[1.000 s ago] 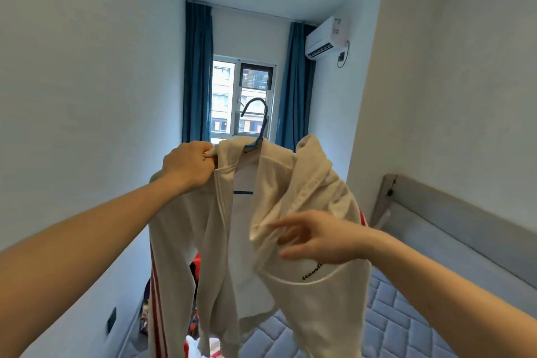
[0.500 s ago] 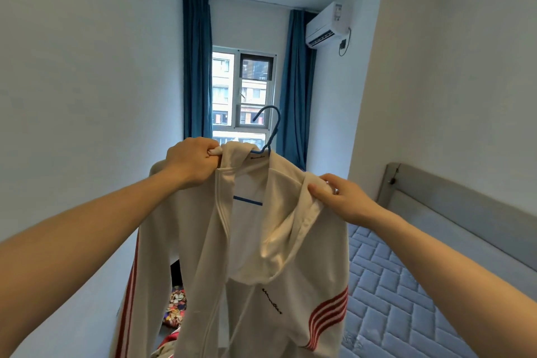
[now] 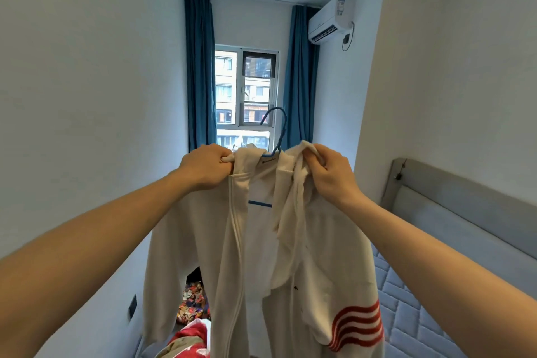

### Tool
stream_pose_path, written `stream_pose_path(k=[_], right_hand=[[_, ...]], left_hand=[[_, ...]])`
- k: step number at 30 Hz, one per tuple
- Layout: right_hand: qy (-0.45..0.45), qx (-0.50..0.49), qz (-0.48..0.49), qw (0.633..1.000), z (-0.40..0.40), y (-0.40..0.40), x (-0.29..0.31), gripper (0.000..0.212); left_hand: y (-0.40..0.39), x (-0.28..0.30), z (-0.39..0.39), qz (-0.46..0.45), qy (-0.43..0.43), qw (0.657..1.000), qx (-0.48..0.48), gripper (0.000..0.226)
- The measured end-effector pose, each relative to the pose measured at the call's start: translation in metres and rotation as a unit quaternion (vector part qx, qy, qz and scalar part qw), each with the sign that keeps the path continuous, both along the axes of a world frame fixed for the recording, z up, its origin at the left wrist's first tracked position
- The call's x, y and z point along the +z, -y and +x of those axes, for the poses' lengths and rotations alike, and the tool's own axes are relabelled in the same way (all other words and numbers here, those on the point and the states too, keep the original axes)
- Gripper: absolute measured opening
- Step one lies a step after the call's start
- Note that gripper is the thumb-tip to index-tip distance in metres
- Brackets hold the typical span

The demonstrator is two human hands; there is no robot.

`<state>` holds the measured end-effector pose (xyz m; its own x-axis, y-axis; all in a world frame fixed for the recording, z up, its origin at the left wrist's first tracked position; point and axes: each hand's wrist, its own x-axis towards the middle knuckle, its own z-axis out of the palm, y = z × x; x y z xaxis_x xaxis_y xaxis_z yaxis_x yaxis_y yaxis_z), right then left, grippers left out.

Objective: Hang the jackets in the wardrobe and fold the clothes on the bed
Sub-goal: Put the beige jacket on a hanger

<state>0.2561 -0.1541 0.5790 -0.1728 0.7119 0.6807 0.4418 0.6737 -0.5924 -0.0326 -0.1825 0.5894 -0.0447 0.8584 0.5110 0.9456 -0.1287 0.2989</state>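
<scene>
A white hooded jacket (image 3: 319, 256) with red stripes on one sleeve hangs in front of me at chest height, on a blue hanger (image 3: 279, 131) whose hook sticks up above the collar. My left hand (image 3: 205, 167) grips the jacket's left shoulder at the collar. My right hand (image 3: 331, 174) grips bunched fabric of the hood at the right shoulder. The jacket's front is unzipped and the hanger's blue crossbar shows inside. No wardrobe is in view.
A bed with a blue quilted mattress (image 3: 412, 317) and a grey headboard (image 3: 465, 200) lies at the right. Colourful clothes (image 3: 193, 308) are piled low behind the jacket. Straight ahead are a window (image 3: 245, 96), blue curtains and an air conditioner (image 3: 328, 20).
My right hand has risen from the jacket's front to the right shoulder and now grips the hood there. The jacket hangs straighter and higher; my left hand keeps its grip.
</scene>
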Motion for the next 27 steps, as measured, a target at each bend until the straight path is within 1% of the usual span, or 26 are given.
stream_pose_path(k=[2, 3, 5, 6, 7, 9, 10, 12, 15, 17, 19, 23, 25, 27], right_hand=[[-0.008, 0.031, 0.024, 0.999, -0.013, 0.006, 0.013, 0.030], [-0.003, 0.052, 0.018, 0.998, -0.016, 0.008, 0.017, 0.026], [0.017, 0.097, -0.023, 0.995, -0.010, 0.009, 0.020, 0.019], [0.019, 0.108, -0.045, 0.993, -0.002, 0.008, 0.020, 0.028], [0.017, 0.104, -0.057, 0.993, 0.010, 0.008, 0.019, 0.042], [0.017, 0.065, -0.066, 0.996, 0.035, 0.007, 0.017, 0.067], [0.025, 0.046, -0.073, 0.996, 0.047, 0.008, 0.014, 0.075], [0.059, 0.021, -0.108, 0.992, 0.068, 0.010, 0.001, 0.079], [0.151, 0.007, -0.174, 0.973, 0.082, 0.017, -0.021, 0.065], [0.177, -0.013, -0.159, 0.971, 0.081, 0.017, -0.031, 0.049], [0.149, -0.024, -0.131, 0.980, 0.075, 0.016, -0.032, 0.035], [0.119, 0.025, -0.134, 0.983, 0.065, 0.020, -0.030, 0.032], [0.102, 0.052, -0.135, 0.984, 0.061, 0.023, -0.033, 0.030], [0.081, 0.066, -0.128, 0.986, 0.055, 0.025, -0.034, 0.023]], left_hand=[[0.000, -0.002, 0.005, -0.006, 0.002, 1.000, -0.009, 0.038], [0.000, -0.003, 0.006, -0.007, 0.005, 1.000, -0.013, 0.037], [0.002, -0.008, 0.003, -0.002, 0.014, 1.000, -0.014, 0.037], [0.003, -0.011, -0.001, 0.003, 0.023, 1.000, -0.013, 0.040], [0.003, -0.015, -0.005, 0.009, 0.034, 0.999, -0.013, 0.044], [0.005, -0.022, -0.011, 0.017, 0.050, 0.999, -0.011, 0.050], [0.005, -0.024, -0.013, 0.017, 0.053, 0.998, -0.011, 0.051], [0.006, -0.026, -0.015, 0.016, 0.061, 0.998, -0.015, 0.052], [0.005, -0.025, -0.012, 0.014, 0.082, 0.996, -0.021, 0.047], [0.003, -0.022, -0.006, 0.010, 0.090, 0.996, -0.028, 0.044], [0.000, -0.017, 0.000, 0.006, 0.085, 0.996, -0.032, 0.043], [0.002, -0.004, 0.011, -0.021, 0.062, 0.997, -0.031, 0.040], [0.005, 0.000, 0.019, -0.029, 0.049, 0.997, -0.051, 0.037], [0.009, 0.001, 0.031, -0.029, 0.046, 0.996, -0.072, 0.037]])
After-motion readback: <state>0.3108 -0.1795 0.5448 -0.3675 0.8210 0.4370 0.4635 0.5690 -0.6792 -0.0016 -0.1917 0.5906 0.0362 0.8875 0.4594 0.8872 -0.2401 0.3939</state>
